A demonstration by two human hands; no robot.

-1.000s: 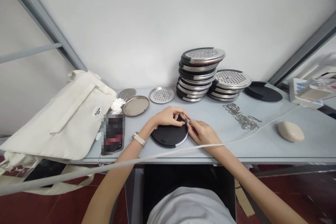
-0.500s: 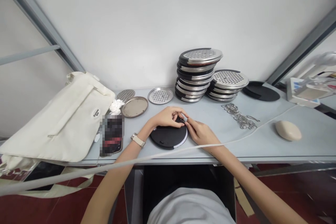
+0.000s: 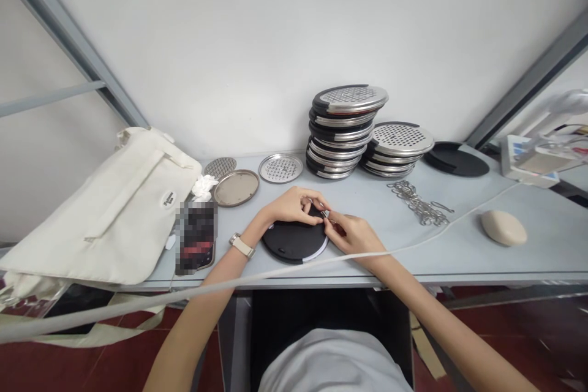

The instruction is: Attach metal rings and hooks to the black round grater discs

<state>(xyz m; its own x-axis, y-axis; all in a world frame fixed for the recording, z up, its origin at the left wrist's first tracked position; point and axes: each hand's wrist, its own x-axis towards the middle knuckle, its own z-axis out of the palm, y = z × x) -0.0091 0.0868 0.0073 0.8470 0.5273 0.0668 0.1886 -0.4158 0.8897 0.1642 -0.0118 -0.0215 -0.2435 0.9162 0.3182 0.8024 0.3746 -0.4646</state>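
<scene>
A round black disc (image 3: 294,242) with a pale strip along its right edge lies near the table's front edge. My left hand (image 3: 298,205) reaches over the disc's far side, thumb and fingers curled on its rim. At the far right of that rim, my right hand (image 3: 351,233) pinches a small shiny metal wire clip (image 3: 324,214). Its fingertips meet those of the left hand, so most of the clip is hidden. Right of my hands lies a heap of similar bent metal clips (image 3: 420,203).
Behind stand a tall stack of round graters (image 3: 342,135) and a lower stack (image 3: 399,141). Loose metal discs (image 3: 236,188), a phone (image 3: 197,239) and a white bag (image 3: 101,214) lie left. At right are a black disc (image 3: 454,159), a beige rounded object (image 3: 504,228) and a white cable (image 3: 404,250).
My right fingertips have shifted slightly at the disc's rim, with the metal clip between them. The disc has turned or tilted a little; my left hand stays in place.
</scene>
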